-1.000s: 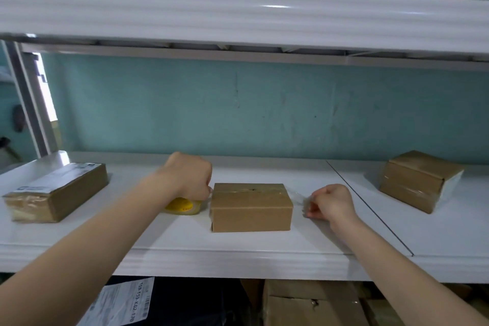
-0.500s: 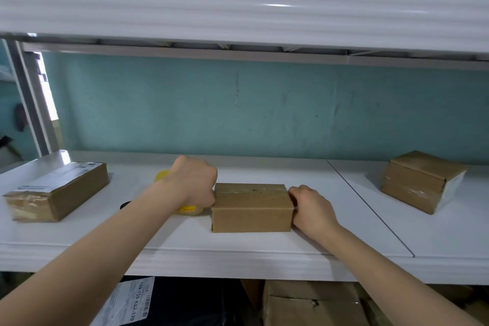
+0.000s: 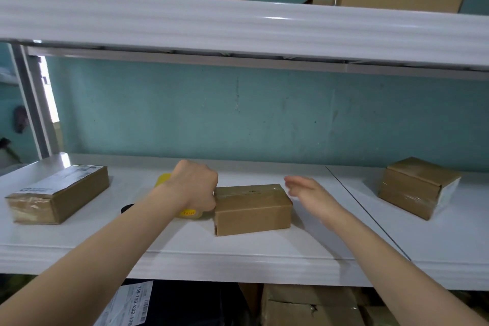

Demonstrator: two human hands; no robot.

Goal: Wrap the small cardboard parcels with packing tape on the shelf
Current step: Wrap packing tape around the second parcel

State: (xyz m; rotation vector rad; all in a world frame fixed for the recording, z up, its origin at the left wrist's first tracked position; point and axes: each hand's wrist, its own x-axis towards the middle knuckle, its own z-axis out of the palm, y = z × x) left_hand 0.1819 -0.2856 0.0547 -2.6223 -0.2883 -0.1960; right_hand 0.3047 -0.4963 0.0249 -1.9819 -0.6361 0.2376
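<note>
A small brown cardboard parcel (image 3: 251, 209) lies on the white shelf (image 3: 238, 254) in the middle, with clear tape along its top. My left hand (image 3: 194, 184) grips a yellow roll of packing tape (image 3: 189, 212) pressed against the parcel's left end. My right hand (image 3: 311, 194) hovers just right of the parcel with fingers extended, slightly blurred, touching nothing.
A long parcel with a white label (image 3: 57, 193) lies at the left of the shelf. Another taped parcel (image 3: 418, 186) sits at the right. An upper shelf (image 3: 238, 26) with boxes hangs overhead. More cartons (image 3: 304, 304) stand below the shelf.
My right hand pressed against the parcel's right end, then let go and lifted away to the right with fingers spread. My left hand stayed with the tape roll at the left end.
</note>
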